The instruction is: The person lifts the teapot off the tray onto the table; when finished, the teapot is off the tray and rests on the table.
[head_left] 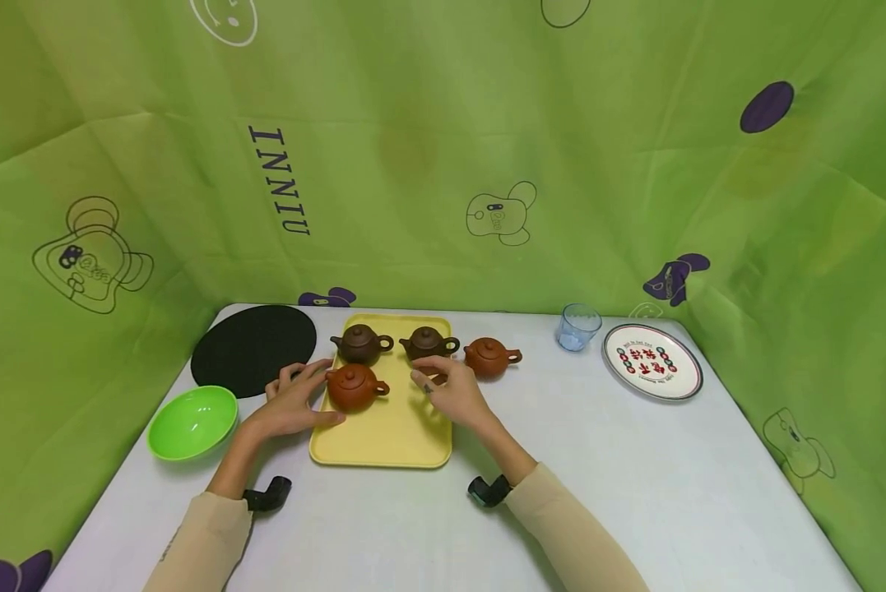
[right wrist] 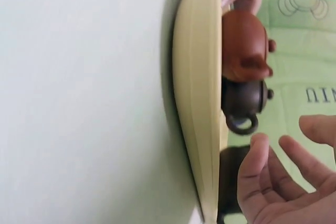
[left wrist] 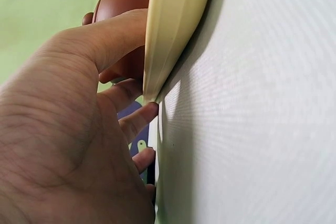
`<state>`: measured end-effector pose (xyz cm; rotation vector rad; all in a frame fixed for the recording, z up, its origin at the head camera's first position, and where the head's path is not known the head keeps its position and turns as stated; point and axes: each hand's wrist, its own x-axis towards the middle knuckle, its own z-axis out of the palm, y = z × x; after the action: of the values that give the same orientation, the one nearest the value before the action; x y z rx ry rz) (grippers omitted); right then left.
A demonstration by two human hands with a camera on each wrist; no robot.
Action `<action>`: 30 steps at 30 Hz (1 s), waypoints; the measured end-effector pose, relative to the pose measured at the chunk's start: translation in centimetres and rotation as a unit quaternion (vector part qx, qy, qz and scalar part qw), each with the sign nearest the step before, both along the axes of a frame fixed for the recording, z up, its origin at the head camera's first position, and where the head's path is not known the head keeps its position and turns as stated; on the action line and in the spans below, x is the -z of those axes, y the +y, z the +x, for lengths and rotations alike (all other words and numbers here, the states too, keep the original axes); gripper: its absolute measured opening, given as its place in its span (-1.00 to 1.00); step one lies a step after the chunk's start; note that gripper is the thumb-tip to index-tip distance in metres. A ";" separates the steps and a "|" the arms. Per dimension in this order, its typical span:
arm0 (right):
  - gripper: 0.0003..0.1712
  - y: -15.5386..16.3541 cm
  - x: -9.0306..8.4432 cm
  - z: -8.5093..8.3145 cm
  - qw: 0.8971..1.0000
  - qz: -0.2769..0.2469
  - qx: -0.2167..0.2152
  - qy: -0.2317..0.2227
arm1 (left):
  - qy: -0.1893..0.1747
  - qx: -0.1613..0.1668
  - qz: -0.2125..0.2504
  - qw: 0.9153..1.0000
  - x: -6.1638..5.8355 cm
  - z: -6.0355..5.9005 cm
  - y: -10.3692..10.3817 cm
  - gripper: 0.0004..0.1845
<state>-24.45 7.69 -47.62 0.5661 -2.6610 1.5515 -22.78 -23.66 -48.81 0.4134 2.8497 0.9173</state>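
Beside a red-brown teapot (head_left: 353, 387) on the yellow tray (head_left: 394, 444), my left hand (head_left: 292, 401) is spread around the spout side. In the left wrist view, its thumb (left wrist: 113, 35) reaches over the tray rim near the pot, and other fingertips lie by the rim. My right hand (head_left: 455, 393) hovers over the tray's right edge, fingers loosely bent, holding nothing. Just behind it is a dark brown teapot (head_left: 424, 342). Another dark brown teapot (head_left: 364, 344) stands at the tray's back left. Off the tray's right side sits a second red-brown teapot (head_left: 489, 358).
Left of the tray lie a round black mat (head_left: 253, 349) and a bright green bowl (head_left: 193, 423). Toward the back right stand a bluish glass (head_left: 578, 328) and a white plate (head_left: 653, 362) with red characters. Green printed cloth (head_left: 413, 164) walls the table's back and sides.
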 end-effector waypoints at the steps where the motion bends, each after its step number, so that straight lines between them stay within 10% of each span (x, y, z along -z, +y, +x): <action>1: -0.61 -0.3 0.1 0.0 1.000 -0.001 -0.004 -0.004 | -0.001 0.000 0.001 1.000 0.0 0.0 0.0 -0.09; 30: -0.73 -4.7 1.5 0.1 0.998 -0.013 -0.040 -0.051 | -0.001 -0.005 -0.001 1.000 0.4 -0.2 -0.1 -0.07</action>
<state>-24.31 2.98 -49.17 0.6163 -2.7187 1.6793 -22.95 -23.79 -49.20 0.3973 2.8532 0.9166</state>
